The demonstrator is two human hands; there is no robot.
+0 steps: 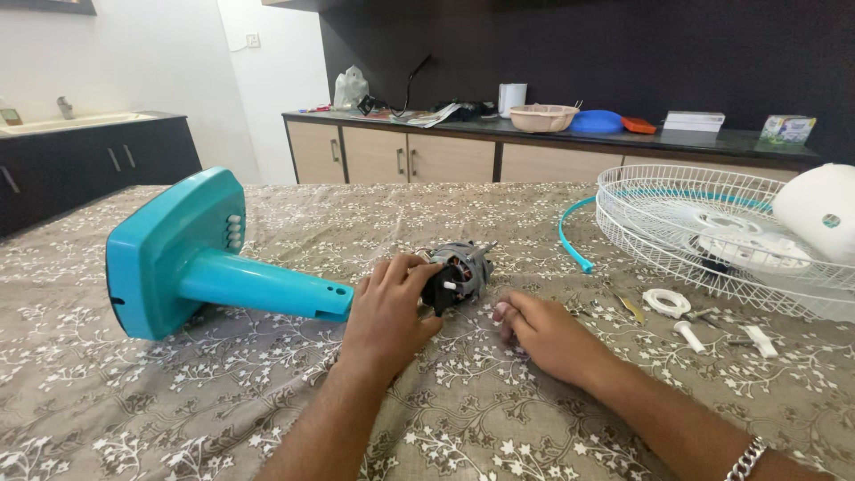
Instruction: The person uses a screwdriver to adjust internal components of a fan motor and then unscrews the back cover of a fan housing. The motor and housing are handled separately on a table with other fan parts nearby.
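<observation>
While its fingers curl around the dark end of a small fan motor (460, 272), the left hand (387, 312) grasps it at the table's centre, hiding the motor's near side. At three o'clock from it the right hand (545, 334) rests flat on the cloth, loosely open and gripping nothing; what lies under its fingertips is hard to make out. At nine o'clock one turquoise fan stand (205, 258) lies on its side, its pole end just beside the left hand. At two o'clock sit two stacked white wire guards (704, 223), cut off by the frame edge, one white round cover (824, 209) and one turquoise rim strip (570, 236). Several small white parts (686, 325) lie at three o'clock. A floral grey tablecloth (223, 401) covers the table; behind, one counter (534, 138) holds cluttered things against a dark wall.
</observation>
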